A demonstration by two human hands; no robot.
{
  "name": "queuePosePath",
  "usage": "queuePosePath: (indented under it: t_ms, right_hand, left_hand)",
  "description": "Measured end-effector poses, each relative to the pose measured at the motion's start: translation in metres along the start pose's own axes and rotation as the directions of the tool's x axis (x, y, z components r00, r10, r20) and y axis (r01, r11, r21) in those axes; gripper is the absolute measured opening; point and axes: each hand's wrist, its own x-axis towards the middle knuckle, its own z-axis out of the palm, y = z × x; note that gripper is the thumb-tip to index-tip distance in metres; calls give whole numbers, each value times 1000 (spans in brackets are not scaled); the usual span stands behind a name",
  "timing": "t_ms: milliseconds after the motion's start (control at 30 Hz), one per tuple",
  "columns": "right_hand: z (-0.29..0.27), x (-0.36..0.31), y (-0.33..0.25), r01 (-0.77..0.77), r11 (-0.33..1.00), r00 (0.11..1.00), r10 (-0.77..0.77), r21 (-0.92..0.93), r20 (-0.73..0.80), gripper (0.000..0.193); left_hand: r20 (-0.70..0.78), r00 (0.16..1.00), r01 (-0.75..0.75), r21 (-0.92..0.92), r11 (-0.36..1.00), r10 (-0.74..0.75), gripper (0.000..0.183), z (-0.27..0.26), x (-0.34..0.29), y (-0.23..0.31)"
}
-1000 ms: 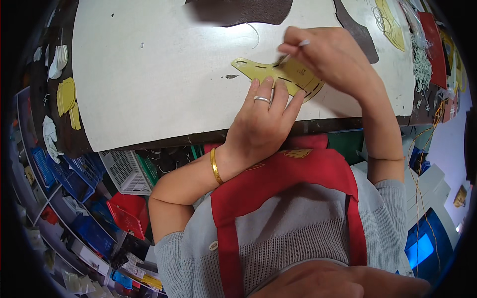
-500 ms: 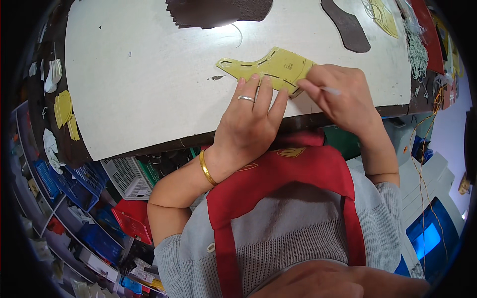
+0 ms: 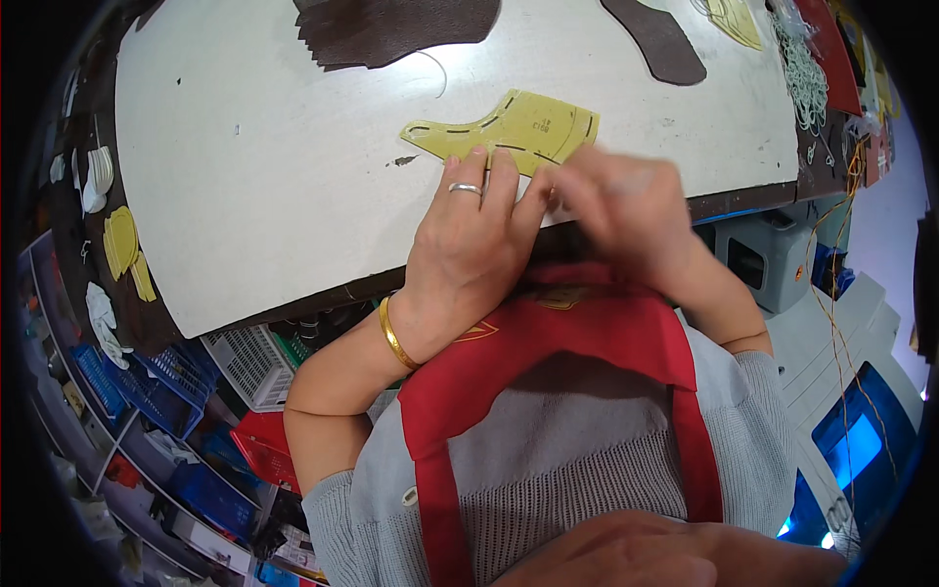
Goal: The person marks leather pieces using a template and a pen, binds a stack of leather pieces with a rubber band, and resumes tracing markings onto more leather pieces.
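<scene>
On the white tabletop point(image 3: 254, 196) lies a yellow shoe-pattern template point(image 3: 528, 122) with dark slots along its edges. My left hand point(image 3: 465, 220) rests flat on its near edge, fingers stretched out and pressing down. A ring and a gold bracelet are on that hand and wrist. At the template's right end, my right hand point(image 3: 631, 201) is closed and smeared by motion. A thin pale pen-like tool sits in its grip, its tip hidden behind the fingers. Farther back lie a dark brown leather piece with a jagged edge point(image 3: 396, 29) and a curved brown piece point(image 3: 660, 44).
Yellow templates point(image 3: 734, 22) and a tangle of pale string point(image 3: 804, 78) are at the far right. More yellow pieces point(image 3: 121, 240) and a white glove point(image 3: 103, 318) lie along the left edge. A white basket point(image 3: 256, 367) stands below the table's front edge.
The whole view has shifted slightly, moving the table items left. My right hand has moved down toward the table's front edge along the template's right end. My left hand stays on the template.
</scene>
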Motion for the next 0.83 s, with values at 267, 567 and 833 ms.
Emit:
queuePosePath:
  t_ms: [267, 567, 833]
  right_hand:
    - [19, 52, 36, 2, 981, 1000, -5, 196, 17, 24]
    - [16, 67, 42, 66, 977, 985, -30, 203, -173, 29]
    - [7, 67, 40, -121, 988, 993, 119, 98, 22, 24]
  left_hand:
    - [-31, 1000, 0, 12, 1000, 1, 35, 4, -3, -2]
    - [-25, 1000, -15, 7, 1000, 15, 34, 4, -2, -3]
    - [-10, 1000, -12, 23, 1000, 13, 39, 1, -1, -2]
